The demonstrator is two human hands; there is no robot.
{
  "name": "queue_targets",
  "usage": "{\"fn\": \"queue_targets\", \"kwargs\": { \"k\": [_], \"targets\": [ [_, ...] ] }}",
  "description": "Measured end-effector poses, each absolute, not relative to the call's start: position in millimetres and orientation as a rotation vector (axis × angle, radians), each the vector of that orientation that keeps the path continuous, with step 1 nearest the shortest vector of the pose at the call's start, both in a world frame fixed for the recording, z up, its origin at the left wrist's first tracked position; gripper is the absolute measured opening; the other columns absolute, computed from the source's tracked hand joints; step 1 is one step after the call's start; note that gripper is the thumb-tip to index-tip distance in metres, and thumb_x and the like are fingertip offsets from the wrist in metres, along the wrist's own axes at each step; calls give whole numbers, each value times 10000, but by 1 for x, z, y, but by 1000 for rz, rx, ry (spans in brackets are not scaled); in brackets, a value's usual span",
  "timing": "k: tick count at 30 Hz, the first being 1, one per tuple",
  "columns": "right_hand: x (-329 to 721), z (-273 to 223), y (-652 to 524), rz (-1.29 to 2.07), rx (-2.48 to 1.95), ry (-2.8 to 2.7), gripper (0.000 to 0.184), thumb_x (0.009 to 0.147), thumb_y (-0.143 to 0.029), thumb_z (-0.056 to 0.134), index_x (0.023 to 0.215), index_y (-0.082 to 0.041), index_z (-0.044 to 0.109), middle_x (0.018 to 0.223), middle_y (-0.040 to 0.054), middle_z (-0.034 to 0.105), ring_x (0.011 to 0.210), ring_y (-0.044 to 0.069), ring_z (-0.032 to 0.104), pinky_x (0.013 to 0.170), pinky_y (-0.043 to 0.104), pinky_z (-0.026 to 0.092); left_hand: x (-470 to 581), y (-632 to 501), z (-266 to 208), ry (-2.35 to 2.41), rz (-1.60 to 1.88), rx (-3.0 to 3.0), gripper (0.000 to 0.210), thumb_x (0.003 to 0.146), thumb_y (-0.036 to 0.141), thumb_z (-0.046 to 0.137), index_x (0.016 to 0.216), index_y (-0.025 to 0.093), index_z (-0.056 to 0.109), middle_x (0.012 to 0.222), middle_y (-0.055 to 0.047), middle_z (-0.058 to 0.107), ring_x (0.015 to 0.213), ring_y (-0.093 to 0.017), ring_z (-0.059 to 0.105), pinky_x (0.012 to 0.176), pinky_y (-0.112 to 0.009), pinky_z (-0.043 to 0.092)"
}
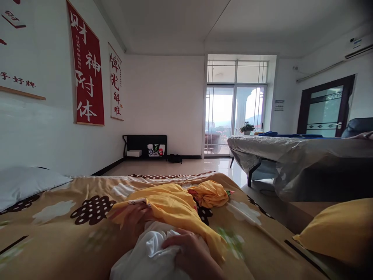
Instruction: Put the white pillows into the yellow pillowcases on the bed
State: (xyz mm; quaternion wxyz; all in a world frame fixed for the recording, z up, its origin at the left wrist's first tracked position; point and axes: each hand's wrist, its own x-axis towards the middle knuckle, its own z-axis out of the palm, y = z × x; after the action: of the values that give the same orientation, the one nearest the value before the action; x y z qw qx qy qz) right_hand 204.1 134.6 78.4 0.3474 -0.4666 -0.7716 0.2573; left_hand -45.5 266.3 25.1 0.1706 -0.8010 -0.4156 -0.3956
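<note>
A yellow pillowcase (pixel 171 204) lies across the bed, its near edge open around the end of a white pillow (pixel 148 252). At the left of the opening, my left hand (pixel 135 221) is closed on the pillowcase's edge, its fingers partly under the cloth. My right hand (pixel 190 249) grips the white pillow at the right, fingers and thumb closed on bunched fabric. A crumpled part of yellow cloth (pixel 211 193) lies beyond, at the far side of the bed.
A patterned sheet (pixel 55 229) covers the bed. To the left lies a white pillow (pixel 27 186); at the right edge, a yellow cushion (pixel 340 229). Beyond the bed stand a plastic-covered table (pixel 297 149) and a low black bench (pixel 136 142).
</note>
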Motion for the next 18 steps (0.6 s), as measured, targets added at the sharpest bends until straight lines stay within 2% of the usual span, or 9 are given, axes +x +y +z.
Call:
{"fn": "queue_targets", "kwargs": {
  "k": [4, 10, 15, 18],
  "targets": [
    [192, 64, 138, 649, -1185, -2136, 604, 582, -66, 483, 1057, -359, 715, 1165, -5, 621, 1080, 194, 550, 967, 287, 376, -29, 276, 3, -1328, -998, -2144, 383, 803, 223, 492, 1156, 235, 641, 1147, -79, 675, 1113, -244, 587, 902, -357, 469],
    [178, 40, 146, 628, -1109, -2258, 539, 624, -120, 609, 1084, -386, 699, 1106, -12, 631, 988, 173, 598, 892, 230, 418, -48, 273, 0, -1468, -993, -1899, 288, 828, 298, 489, 1041, 212, 663, 1052, -113, 683, 961, -285, 621, 843, -408, 463],
    [174, 37, 147, 802, -1035, -2011, 391, 655, -139, 588, 987, -280, 740, 931, -5, 693, 869, 165, 617, 824, 239, 439, -74, 282, 8, -1392, -1280, -2086, 340, 820, 269, 417, 1081, 204, 626, 1122, -79, 675, 1084, -244, 605, 968, -385, 466],
    [182, 35, 154, 781, -1110, -1637, 346, 646, -198, 569, 949, -213, 736, 931, 39, 698, 884, 205, 613, 830, 301, 459, -71, 280, 22, -1462, -1504, -2164, 341, 786, 308, 434, 1033, 185, 634, 1167, -82, 669, 1114, -244, 603, 965, -361, 492]
  ]
}}
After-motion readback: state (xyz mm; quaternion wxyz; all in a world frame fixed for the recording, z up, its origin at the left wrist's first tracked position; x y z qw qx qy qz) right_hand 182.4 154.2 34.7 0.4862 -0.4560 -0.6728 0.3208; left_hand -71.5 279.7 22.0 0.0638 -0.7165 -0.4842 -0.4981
